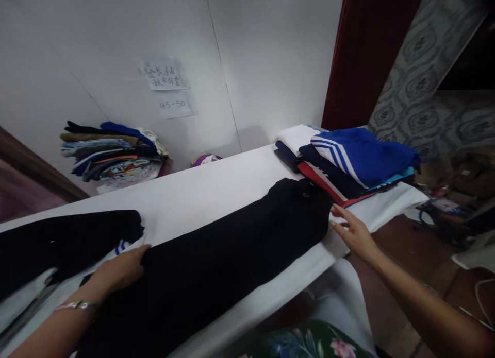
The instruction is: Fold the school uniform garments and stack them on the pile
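just one black garment [232,250] between two hands [126,268] [353,235]

A silvery band [77,305] circles the left wrist [95,292], the forearms [417,296] are bare, and dark green clothing [297,337] bears pink flowers [343,347]

The long black garment [216,255] is cut off by the bottom edge. The purple bundle [207,159] is mostly hidden behind the tabletop [216,188].
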Demonstrator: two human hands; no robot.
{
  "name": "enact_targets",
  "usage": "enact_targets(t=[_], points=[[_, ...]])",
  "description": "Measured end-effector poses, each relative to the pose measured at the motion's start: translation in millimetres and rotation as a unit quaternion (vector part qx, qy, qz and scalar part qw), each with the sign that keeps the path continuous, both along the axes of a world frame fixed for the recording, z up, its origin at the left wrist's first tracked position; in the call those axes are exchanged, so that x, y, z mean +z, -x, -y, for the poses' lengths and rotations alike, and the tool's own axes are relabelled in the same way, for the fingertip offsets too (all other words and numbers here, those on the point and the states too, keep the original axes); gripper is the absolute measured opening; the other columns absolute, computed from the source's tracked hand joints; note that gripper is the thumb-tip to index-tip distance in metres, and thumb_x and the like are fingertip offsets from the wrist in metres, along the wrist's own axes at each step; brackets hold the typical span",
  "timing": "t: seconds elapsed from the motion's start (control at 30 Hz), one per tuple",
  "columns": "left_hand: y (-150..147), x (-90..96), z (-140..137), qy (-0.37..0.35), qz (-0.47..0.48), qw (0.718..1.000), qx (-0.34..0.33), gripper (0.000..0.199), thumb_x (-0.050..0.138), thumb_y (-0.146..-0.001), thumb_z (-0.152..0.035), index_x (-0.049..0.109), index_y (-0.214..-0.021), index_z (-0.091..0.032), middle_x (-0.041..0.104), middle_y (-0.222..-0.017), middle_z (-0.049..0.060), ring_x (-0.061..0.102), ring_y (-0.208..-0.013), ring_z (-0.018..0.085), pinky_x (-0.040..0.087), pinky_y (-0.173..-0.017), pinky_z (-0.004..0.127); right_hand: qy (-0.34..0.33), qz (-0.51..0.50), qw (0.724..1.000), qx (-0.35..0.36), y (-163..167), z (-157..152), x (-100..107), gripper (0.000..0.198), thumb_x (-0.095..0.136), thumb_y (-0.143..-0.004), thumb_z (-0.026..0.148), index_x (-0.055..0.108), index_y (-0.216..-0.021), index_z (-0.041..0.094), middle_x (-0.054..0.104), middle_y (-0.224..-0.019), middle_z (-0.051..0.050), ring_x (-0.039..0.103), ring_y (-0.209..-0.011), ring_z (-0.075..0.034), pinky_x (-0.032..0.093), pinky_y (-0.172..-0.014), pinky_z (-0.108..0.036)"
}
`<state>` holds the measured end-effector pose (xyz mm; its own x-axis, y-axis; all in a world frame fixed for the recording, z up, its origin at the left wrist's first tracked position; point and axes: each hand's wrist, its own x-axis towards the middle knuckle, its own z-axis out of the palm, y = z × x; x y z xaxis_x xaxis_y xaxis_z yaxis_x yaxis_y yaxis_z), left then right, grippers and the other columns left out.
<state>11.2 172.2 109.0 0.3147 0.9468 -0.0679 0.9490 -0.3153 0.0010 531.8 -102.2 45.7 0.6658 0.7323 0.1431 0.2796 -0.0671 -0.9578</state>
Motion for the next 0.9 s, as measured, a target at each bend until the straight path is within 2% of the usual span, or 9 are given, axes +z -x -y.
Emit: enact_targets(t=[0.07,0.17,0.27,0.37,0.47,0.57,0.67,0.73,0.9], points=[[-17.0,-1.6,8.1,-0.019,-0.026,0.998,-0.054,0.062,0.044,-0.066,-0.006,0.056,-0.127,-0.007,0.066,-0.123,0.013,0.064,-0.107,0.025,0.049,-0.09,0.034,-0.043,0.121,0.991,0.035,1.8,-13.1,15.5,0.046,0.068,-0.078,0.039,0.062,-0.122,0.027,0.059,-0.129,-0.007,0.052,-0.121,-0.028,0.045,-0.101,-0.044],[-53.3,-9.4,25.0,-0.038,0.005,0.986,-0.162,0.068,0.042,-0.07,-0.007,0.046,-0.137,-0.007,0.045,-0.146,0.013,0.042,-0.134,0.024,0.032,-0.112,0.036,-0.052,0.253,0.959,0.117,20.0,-48.8,42.4,0.046,0.056,-0.087,0.041,0.057,-0.13,0.025,0.051,-0.14,-0.005,0.042,-0.133,-0.027,0.031,-0.114,-0.045],[-79.4,-26.4,40.4,-0.032,0.045,0.974,-0.218,0.066,0.04,-0.075,-0.01,0.043,-0.141,-0.016,0.036,-0.152,0.011,0.033,-0.14,0.025,0.028,-0.114,0.046,-0.043,0.363,0.909,0.2,44.3,-98.3,63.8,0.055,0.047,-0.092,0.044,0.044,-0.142,0.022,0.035,-0.153,-0.006,0.023,-0.144,-0.028,0.021,-0.117,-0.05],[-82.8,-44.0,49.5,-0.03,0.054,0.973,-0.221,0.063,0.035,-0.081,-0.012,0.041,-0.143,-0.019,0.033,-0.153,0.01,0.029,-0.141,0.026,0.026,-0.114,0.052,0.003,0.444,0.86,0.251,55.0,-144.3,69.2,0.063,0.044,-0.093,0.049,0.033,-0.148,0.019,0.021,-0.158,-0.009,0.01,-0.147,-0.028,0.013,-0.117,-0.051],[-74.3,-54.6,55.4,-0.031,0.059,0.976,-0.207,0.058,0.03,-0.087,-0.015,0.039,-0.144,-0.019,0.03,-0.154,0.01,0.025,-0.143,0.025,0.024,-0.115,0.052,0.119,0.475,0.832,0.259,42.1,-167.0,51.9,0.065,0.046,-0.092,0.051,0.036,-0.146,0.015,0.024,-0.156,-0.013,0.012,-0.146,-0.03,0.009,-0.117,-0.052],[-68.1,-59.7,62.4,-0.021,0.067,0.979,-0.19,0.053,0.027,-0.093,-0.022,0.038,-0.145,-0.021,0.03,-0.154,0.008,0.024,-0.143,0.024,0.023,-0.115,0.052,0.254,0.444,0.817,0.267,19.1,-160.4,18.3,0.06,0.045,-0.092,0.05,0.042,-0.143,0.019,0.034,-0.152,-0.014,0.022,-0.144,-0.031,0.011,-0.116,-0.054],[-67.6,-63.4,68.6,-0.006,0.069,0.98,-0.185,0.052,0.026,-0.095,-0.031,0.037,-0.146,-0.022,0.029,-0.154,0.007,0.022,-0.144,0.023,0.019,-0.116,0.051,0.257,0.44,0.822,0.254,7.1,-142.2,-12.0,0.063,0.039,-0.094,0.052,0.035,-0.147,0.018,0.027,-0.155,-0.013,0.019,-0.145,-0.028,0.009,-0.116,-0.053],[-68.4,-65.9,70.3,0.0,0.068,0.981,-0.182,0.053,0.026,-0.096,-0.033,0.035,-0.147,-0.021,0.028,-0.154,0.007,0.021,-0.144,0.023,0.018,-0.117,0.051,0.241,0.446,0.829,0.238,7.4,-134.6,-22.7,0.065,0.035,-0.094,0.053,0.032,-0.148,0.017,0.024,-0.156,-0.013,0.016,-0.146,-0.027,0.007,-0.116,-0.052],[-68.4,-72.9,67.9,-0.014,0.077,0.98,-0.185,0.052,0.027,-0.096,-0.031,0.035,-0.147,-0.022,0.032,-0.153,0.008,0.025,-0.143,0.023,0.021,-0.116,0.052,0.255,0.444,0.825,0.24,12.7,-136.6,-15.8,0.066,0.034,-0.094,0.053,0.03,-0.149,0.016,0.022,-0.157,-0.013,0.014,-0.146,-0.027,0.006,-0.116,-0.053]])
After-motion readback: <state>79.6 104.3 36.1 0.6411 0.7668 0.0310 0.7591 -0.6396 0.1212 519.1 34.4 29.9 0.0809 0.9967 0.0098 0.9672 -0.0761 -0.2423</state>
